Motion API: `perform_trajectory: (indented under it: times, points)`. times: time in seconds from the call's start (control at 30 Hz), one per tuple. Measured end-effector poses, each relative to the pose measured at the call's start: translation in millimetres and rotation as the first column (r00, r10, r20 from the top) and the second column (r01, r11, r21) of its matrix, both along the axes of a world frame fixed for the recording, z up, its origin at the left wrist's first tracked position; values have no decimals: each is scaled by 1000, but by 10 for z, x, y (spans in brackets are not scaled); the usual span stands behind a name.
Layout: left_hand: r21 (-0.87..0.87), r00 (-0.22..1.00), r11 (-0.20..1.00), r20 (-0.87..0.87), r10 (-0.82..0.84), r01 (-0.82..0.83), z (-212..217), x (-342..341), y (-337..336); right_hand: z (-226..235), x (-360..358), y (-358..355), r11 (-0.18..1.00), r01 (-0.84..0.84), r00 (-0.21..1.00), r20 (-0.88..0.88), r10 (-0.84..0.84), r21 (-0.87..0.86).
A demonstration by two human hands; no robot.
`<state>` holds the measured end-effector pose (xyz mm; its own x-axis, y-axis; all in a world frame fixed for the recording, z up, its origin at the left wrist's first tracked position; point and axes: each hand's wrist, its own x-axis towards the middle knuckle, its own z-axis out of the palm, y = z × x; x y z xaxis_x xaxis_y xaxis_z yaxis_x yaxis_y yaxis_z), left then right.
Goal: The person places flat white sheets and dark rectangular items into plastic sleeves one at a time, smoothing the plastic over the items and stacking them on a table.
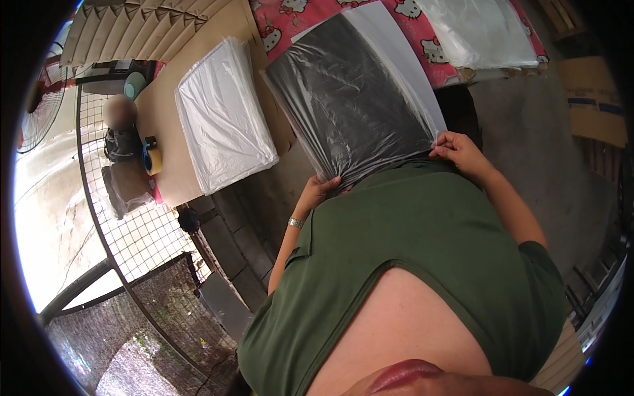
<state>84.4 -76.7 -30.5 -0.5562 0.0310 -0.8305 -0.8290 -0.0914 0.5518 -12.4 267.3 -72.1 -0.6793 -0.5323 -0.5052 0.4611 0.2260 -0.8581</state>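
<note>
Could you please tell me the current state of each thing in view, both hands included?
left hand: gripping the lower edge of the dark packet.
right hand: pinching the packet's right corner.
dark packet in clear plastic: held up, tilted against the body.
stack of clear bags: lying flat on the brown table.
tape roll: standing on edge near the table's rim.
fan: blades not visible, cannot tell if running.

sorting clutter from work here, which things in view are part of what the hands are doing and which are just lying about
In hand:
- dark flat item in a clear plastic bag
- left hand, gripping its lower edge
- right hand, pinching its right corner

Lying about:
- stack of clear plastic bags on the brown table
- blue and yellow tape roll
- pink patterned cloth
</note>
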Motion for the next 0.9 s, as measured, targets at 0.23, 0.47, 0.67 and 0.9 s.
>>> perform_trajectory:
  times: [0.23,0.47,0.67,0.9]
  points:
    - [34,1000,999,-28,-13,14,-172,41,-81,23,-411,-22,959,275,961,-47,-272,71]
    - [-95,999,995,7,-38,39,50,-17,20,22,-281,-211,998,5,999,46,-8,66]
    - [13,998,998,-1,-67,67,-152,43,-66,13,-196,318,944,-265,958,167,234,196]
    - [-49,962,962,-37,-269,267,49,-119,-89,2,-427,-327,985,165,986,-19,-164,48]
